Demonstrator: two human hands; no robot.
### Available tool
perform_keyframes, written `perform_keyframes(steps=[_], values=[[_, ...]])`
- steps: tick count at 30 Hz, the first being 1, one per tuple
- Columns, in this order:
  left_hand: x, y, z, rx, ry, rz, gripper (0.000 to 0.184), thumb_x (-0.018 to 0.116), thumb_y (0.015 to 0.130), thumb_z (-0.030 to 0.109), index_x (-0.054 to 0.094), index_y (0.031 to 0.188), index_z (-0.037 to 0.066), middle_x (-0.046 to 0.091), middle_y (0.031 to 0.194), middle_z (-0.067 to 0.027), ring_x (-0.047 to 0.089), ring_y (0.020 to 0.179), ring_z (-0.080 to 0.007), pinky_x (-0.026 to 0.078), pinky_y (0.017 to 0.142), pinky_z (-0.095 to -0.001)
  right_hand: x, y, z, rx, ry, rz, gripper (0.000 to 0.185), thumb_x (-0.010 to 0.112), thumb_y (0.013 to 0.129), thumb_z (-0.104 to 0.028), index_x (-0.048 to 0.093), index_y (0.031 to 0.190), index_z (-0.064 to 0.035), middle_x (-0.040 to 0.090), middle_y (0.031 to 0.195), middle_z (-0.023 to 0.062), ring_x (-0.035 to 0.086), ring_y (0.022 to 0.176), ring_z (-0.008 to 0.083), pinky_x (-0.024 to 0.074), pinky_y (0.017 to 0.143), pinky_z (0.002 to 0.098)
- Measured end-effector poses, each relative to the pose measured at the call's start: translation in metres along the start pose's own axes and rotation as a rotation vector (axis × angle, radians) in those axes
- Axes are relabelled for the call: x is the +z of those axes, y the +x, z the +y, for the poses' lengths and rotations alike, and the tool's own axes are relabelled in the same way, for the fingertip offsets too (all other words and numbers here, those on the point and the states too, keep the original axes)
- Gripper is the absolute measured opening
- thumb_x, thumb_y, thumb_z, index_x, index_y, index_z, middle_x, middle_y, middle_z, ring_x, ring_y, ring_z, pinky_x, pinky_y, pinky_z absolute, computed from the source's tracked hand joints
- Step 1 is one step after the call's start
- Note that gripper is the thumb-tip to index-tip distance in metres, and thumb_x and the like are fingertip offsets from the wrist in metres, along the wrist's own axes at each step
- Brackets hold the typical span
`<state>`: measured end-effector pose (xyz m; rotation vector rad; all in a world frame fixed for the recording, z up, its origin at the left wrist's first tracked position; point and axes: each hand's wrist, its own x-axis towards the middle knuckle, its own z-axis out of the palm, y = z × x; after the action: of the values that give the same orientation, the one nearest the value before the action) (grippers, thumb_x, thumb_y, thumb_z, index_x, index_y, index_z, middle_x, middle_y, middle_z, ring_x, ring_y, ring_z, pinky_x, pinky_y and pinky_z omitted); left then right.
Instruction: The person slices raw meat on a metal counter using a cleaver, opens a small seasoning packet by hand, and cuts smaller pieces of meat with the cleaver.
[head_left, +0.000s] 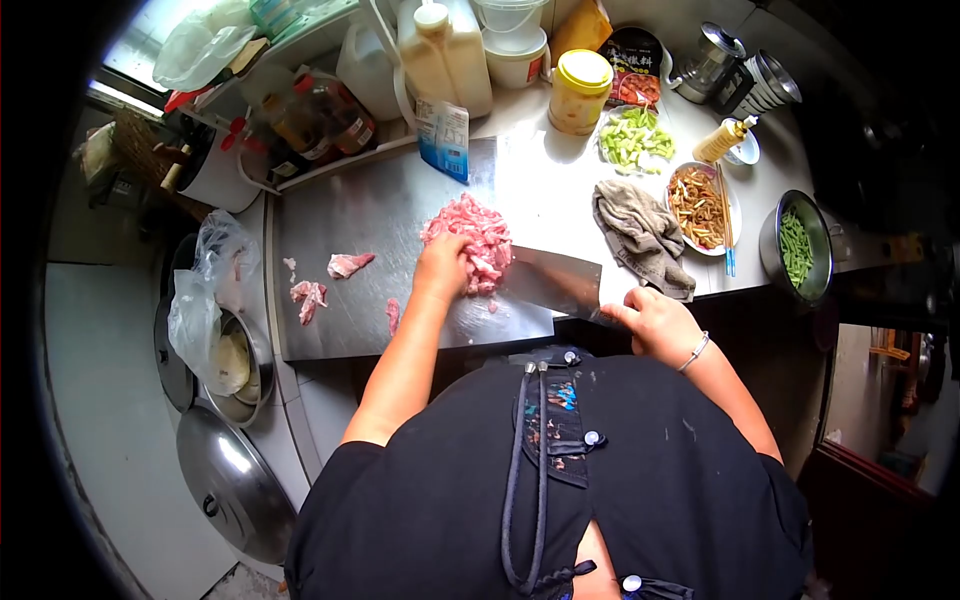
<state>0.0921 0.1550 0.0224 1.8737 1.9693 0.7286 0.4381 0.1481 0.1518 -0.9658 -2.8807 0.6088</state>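
At the left, a round metal lid (225, 490) lies on the near side of a clear plastic bag (205, 315). Next comes the metal board (385, 225) on the counter (530, 165), with a few meat scraps (349, 265) scattered over its left part. The left hand (445, 268) rests at the left side of the cut meat (478, 228), which is heaped toward the board's right side; its fingers are bent against the pieces, though whether they pinch any is hard to tell. A blue-and-white packet (443, 142) stands beyond the heap. The cleaver (562, 279) reaches from the heap's right side to the right hand (662, 324), whose fingers are closed around its handle. Beyond the cleaver stands a yellow-lidded jar (580, 95). Past the right hand lies a crumpled cloth (640, 235), with chopped greens (635, 142) on a plate farther back. Right of the cloth, chopsticks (725, 225) lie on a plate of brown strips (697, 207), and at the far right a bowl (775, 245) holds green beans (796, 248).
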Motion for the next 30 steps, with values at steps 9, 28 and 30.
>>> perform_keyframes(steps=[9, 28, 30], values=[[-0.027, 0.031, -0.008, -0.158, 0.074, -0.044, 0.047, 0.071, 0.068, 0.025, 0.06, 0.113, 0.014, 0.056, 0.115, -0.0125, 0.053, 0.105, -0.0307, 0.041, 0.095, -0.0374, -0.007, 0.0, 0.0, 0.146, 0.198, -0.135, 0.052, 0.061, 0.06, -0.003, 0.061, 0.112, -0.0106, 0.057, 0.092, 0.014, 0.058, 0.086, 0.0312, 0.0484, 0.077, 0.0364], [-0.015, 0.039, 0.006, -0.199, -0.249, -0.357, 0.038, 0.06, 0.066, -0.002, 0.063, 0.103, 0.006, 0.066, 0.092, -0.0154, 0.063, 0.085, -0.0244, 0.048, 0.077, -0.0297, 0.028, 0.028, -0.012, 0.105, 0.182, -0.065, 0.053, 0.059, 0.064, -0.006, 0.055, 0.117, -0.011, 0.059, 0.08, 0.0139, 0.059, 0.071, 0.0329, 0.0491, 0.065, 0.0407], [-0.026, 0.044, 0.002, -0.178, -0.254, -0.268, 0.037, 0.058, 0.069, -0.002, 0.063, 0.104, 0.008, 0.066, 0.09, -0.015, 0.063, 0.084, -0.0241, 0.048, 0.076, -0.0305, 0.024, 0.03, -0.014, 0.091, 0.163, -0.046, 0.052, 0.059, 0.065, -0.006, 0.055, 0.116, -0.0112, 0.059, 0.08, 0.0136, 0.059, 0.071, 0.0328, 0.0492, 0.064, 0.0407]])
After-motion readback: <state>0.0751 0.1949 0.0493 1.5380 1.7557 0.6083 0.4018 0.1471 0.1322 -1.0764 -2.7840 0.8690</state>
